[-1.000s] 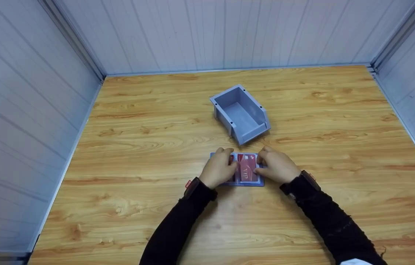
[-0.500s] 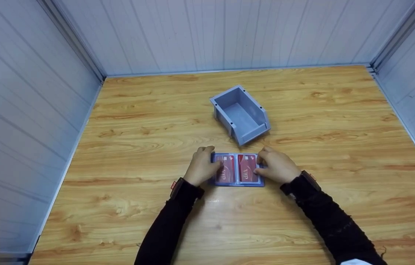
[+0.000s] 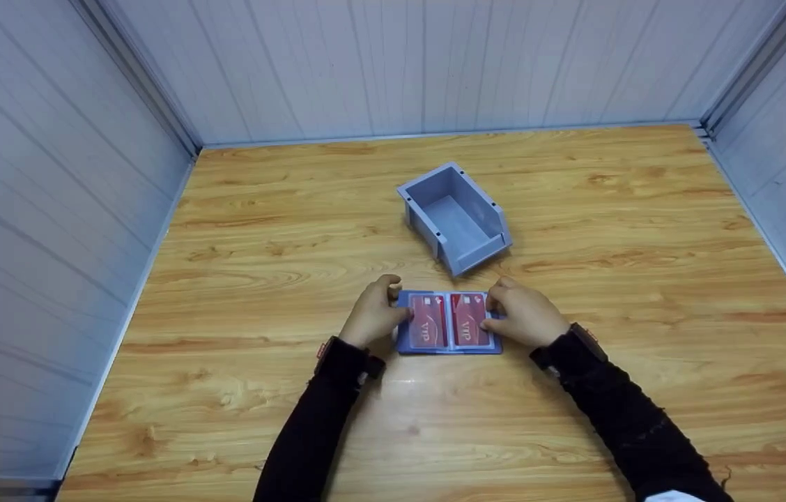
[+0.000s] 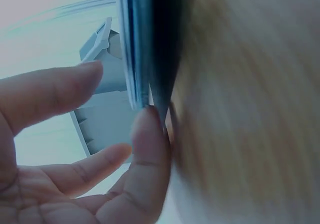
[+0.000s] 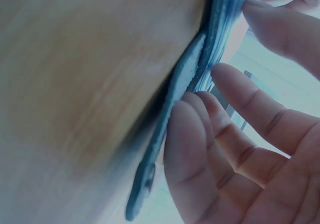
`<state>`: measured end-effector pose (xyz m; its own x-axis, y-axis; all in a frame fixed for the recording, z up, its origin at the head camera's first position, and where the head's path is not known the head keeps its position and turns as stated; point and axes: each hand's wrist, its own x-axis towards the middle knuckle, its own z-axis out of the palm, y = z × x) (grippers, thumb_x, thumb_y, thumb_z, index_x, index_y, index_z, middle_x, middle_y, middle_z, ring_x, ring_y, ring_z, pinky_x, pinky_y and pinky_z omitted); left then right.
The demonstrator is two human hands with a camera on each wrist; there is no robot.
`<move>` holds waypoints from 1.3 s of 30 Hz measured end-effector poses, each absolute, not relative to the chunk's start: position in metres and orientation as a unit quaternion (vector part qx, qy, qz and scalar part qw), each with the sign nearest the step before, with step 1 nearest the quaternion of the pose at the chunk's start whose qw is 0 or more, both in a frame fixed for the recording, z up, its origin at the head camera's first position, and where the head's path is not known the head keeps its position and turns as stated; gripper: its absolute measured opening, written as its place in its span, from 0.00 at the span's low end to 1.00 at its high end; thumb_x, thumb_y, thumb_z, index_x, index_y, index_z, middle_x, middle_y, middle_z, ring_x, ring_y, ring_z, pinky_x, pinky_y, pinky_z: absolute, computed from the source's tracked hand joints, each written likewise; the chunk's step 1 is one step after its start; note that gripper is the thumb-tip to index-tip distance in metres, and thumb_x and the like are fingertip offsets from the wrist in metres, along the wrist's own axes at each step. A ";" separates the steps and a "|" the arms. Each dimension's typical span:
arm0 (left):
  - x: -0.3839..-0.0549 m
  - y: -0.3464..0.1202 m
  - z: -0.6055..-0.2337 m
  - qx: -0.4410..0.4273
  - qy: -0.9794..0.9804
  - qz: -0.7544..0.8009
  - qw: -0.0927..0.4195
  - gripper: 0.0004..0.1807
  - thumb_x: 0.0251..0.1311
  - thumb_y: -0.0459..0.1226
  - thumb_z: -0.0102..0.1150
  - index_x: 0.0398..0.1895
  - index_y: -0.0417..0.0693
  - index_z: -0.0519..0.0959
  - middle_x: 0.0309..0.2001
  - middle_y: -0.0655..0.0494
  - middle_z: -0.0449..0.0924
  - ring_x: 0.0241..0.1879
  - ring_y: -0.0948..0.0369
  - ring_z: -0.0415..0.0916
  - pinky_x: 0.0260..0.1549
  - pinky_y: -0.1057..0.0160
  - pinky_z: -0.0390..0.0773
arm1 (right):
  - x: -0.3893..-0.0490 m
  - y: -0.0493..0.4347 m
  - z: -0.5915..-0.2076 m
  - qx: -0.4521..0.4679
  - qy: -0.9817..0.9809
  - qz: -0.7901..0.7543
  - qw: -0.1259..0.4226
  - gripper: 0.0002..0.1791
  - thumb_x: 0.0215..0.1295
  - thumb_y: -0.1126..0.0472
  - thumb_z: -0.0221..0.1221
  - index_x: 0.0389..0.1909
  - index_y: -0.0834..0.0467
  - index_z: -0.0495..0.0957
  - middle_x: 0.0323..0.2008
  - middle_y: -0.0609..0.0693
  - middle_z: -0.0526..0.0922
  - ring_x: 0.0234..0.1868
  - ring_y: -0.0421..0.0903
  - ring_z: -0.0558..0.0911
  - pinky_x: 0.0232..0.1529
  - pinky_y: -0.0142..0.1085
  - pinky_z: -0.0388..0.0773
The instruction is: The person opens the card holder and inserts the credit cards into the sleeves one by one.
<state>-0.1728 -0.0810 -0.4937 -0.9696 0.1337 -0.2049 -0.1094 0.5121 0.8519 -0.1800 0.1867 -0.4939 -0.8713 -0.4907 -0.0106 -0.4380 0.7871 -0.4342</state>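
A blue card holder (image 3: 403, 341) lies spread flat on the table, one red VIP card (image 3: 428, 328) in a clear sleeve on the left and another red VIP card (image 3: 468, 328) on the right. My left hand (image 3: 372, 314) is at its left edge. In the left wrist view a fingertip (image 4: 147, 119) touches the edge between sleeves and cover, while the thumb stands apart. My right hand (image 3: 527, 312) holds the right side, thumb on the sleeves and fingers curled at the edge. A closing strap (image 5: 150, 159) with a snap shows in the right wrist view.
A grey plastic bin (image 3: 459, 219) stands just beyond the card holder, its low front lip towards it. Pale panel walls (image 3: 393, 70) enclose the wooden table (image 3: 226, 293) at the back and both sides.
My left hand has moved left off the left card to the holder's left edge, uncovering that card. My right hand has stayed in place on the right side.
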 end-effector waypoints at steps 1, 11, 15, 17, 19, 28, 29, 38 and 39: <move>-0.172 -0.081 -0.494 0.004 0.856 0.500 0.131 0.35 0.52 0.29 0.64 0.65 0.33 0.66 0.50 0.40 0.80 0.48 0.51 0.78 0.52 0.54 0.78 | -0.180 0.187 -0.494 -0.246 0.943 -0.215 0.061 0.16 0.50 0.54 0.71 0.32 0.59 0.77 0.33 0.50 0.72 0.31 0.45 0.72 0.34 0.42 0.73; -0.159 -0.072 -0.485 0.029 0.843 0.514 0.159 0.44 0.52 0.30 0.65 0.73 0.37 0.55 0.48 0.42 0.81 0.40 0.55 0.81 0.37 0.61 0.83 | -0.180 0.187 -0.495 -0.243 0.943 -0.215 0.071 0.16 0.51 0.53 0.71 0.32 0.59 0.78 0.34 0.49 0.72 0.30 0.44 0.72 0.33 0.40 0.72; -0.152 -0.065 -0.480 0.053 0.857 0.495 0.135 0.50 0.50 0.30 0.64 0.76 0.38 0.50 0.52 0.43 0.79 0.45 0.54 0.80 0.45 0.58 0.82 | -0.180 0.188 -0.495 -0.242 0.943 -0.217 0.071 0.16 0.51 0.53 0.71 0.32 0.58 0.77 0.33 0.49 0.71 0.30 0.44 0.71 0.32 0.39 0.71; -0.149 -0.061 -0.479 0.067 0.866 0.481 0.118 0.51 0.50 0.30 0.64 0.77 0.38 0.47 0.59 0.40 0.75 0.53 0.52 0.77 0.55 0.55 0.77 | -0.180 0.188 -0.496 -0.241 0.944 -0.215 0.072 0.16 0.51 0.52 0.71 0.32 0.58 0.77 0.33 0.49 0.71 0.30 0.44 0.71 0.32 0.39 0.70; -0.146 -0.057 -0.478 0.078 0.875 0.467 0.100 0.52 0.49 0.30 0.64 0.77 0.38 0.46 0.66 0.38 0.68 0.63 0.49 0.71 0.65 0.53 0.69 | -0.180 0.188 -0.496 -0.240 0.944 -0.215 0.073 0.17 0.51 0.52 0.71 0.32 0.58 0.77 0.33 0.49 0.71 0.30 0.44 0.71 0.32 0.39 0.71; -0.133 -0.037 -0.478 0.125 0.899 0.418 0.040 0.52 0.54 0.34 0.64 0.77 0.37 0.43 0.67 0.38 0.66 0.58 0.51 0.73 0.59 0.55 0.75 | -0.180 0.188 -0.496 -0.244 0.940 -0.230 0.069 0.16 0.51 0.55 0.71 0.32 0.60 0.79 0.33 0.50 0.73 0.31 0.45 0.73 0.34 0.41 0.73; -0.131 -0.035 -0.478 0.128 0.900 0.415 0.038 0.52 0.54 0.34 0.64 0.77 0.38 0.43 0.65 0.39 0.67 0.54 0.53 0.75 0.54 0.57 0.78 | -0.181 0.188 -0.495 -0.243 0.940 -0.231 0.070 0.15 0.51 0.55 0.71 0.32 0.60 0.79 0.33 0.50 0.74 0.31 0.45 0.73 0.35 0.41 0.73; -0.126 -0.017 -0.483 0.183 0.914 0.361 0.005 0.48 0.51 0.34 0.65 0.74 0.33 0.52 0.55 0.43 0.70 0.39 0.61 0.73 0.40 0.66 0.78 | -0.182 0.187 -0.494 -0.239 0.941 -0.230 0.072 0.14 0.51 0.56 0.71 0.32 0.60 0.79 0.33 0.50 0.74 0.30 0.45 0.74 0.33 0.41 0.74; -0.127 -0.016 -0.484 0.192 0.916 0.352 0.000 0.47 0.51 0.34 0.65 0.73 0.32 0.54 0.55 0.43 0.70 0.41 0.60 0.73 0.41 0.65 0.78 | -0.182 0.187 -0.494 -0.239 0.941 -0.230 0.071 0.14 0.51 0.56 0.71 0.32 0.60 0.79 0.33 0.50 0.74 0.29 0.45 0.74 0.33 0.41 0.74</move>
